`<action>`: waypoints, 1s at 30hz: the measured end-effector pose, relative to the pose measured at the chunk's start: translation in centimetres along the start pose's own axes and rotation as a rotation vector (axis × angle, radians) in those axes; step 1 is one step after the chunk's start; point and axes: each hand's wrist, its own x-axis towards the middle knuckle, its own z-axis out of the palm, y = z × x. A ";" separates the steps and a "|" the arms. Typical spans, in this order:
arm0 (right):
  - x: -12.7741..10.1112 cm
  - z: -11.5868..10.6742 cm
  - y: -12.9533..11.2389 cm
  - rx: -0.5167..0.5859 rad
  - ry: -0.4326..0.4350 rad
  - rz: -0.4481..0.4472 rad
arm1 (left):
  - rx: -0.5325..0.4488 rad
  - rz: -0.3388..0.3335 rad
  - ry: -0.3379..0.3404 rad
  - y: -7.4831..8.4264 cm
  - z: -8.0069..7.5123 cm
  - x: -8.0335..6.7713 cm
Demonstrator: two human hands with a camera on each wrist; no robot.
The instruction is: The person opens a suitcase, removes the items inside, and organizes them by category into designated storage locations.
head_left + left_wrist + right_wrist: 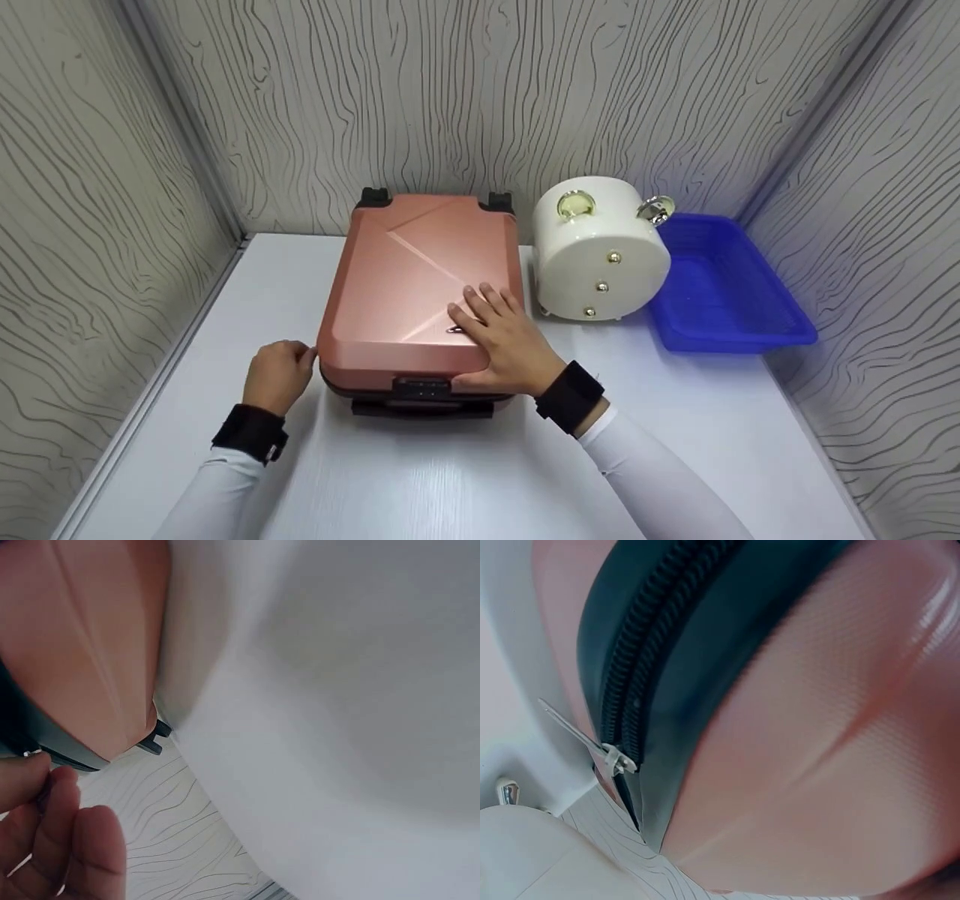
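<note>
A rose-pink hard-shell suitcase lies flat on the white table, its wheels toward the back wall and its handle side toward me. My left hand is at the suitcase's left front corner. There its thumb and curled forefinger pinch a zipper pull, mostly hidden by the fingers. My right hand rests spread on the lid's right front, thumb near the black combination lock. On the suitcase's right side, a second metal zipper pull sticks out from its slider, beside dark zipper teeth.
Right of the suitcase stands a white drum-shaped case with gold rings and knobs. Beyond it sits a blue plastic basket. Wood-grain panels enclose the table at the back and both sides.
</note>
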 end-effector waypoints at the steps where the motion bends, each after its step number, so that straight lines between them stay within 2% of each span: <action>1: 0.0 0.1 0.0 0.001 0.006 -0.003 | -0.005 -0.008 -0.009 -0.1 0.2 0.6; 5: -0.1 0.3 -0.2 0.000 0.010 -0.007 | -0.034 -0.055 -0.054 -0.5 0.6 2.6; 9: -0.2 0.4 -0.2 0.002 0.006 -0.003 | -0.053 -0.088 -0.082 -0.7 0.7 3.7; 15: -0.1 0.3 0.0 -0.042 0.013 0.001 | -0.080 -0.090 -0.129 -0.6 0.4 4.3; 18: -0.3 0.3 -0.1 -0.038 0.023 0.007 | -0.082 -0.093 -0.185 -0.3 -0.4 4.2; 20: -0.8 0.3 -0.2 0.007 0.056 0.027 | -0.096 -0.084 -0.203 0.3 -1.4 4.0; 23: -2.0 0.4 -0.7 0.099 0.171 0.124 | -0.190 -0.060 -0.203 1.6 -3.0 3.9; 27: -4.0 0.7 -2.2 0.234 0.346 0.343 | -0.353 0.038 -0.253 3.7 -4.5 4.2; 30: -5.0 0.9 -3.6 0.327 0.376 0.454 | -0.363 0.139 -0.306 5.0 -4.9 4.7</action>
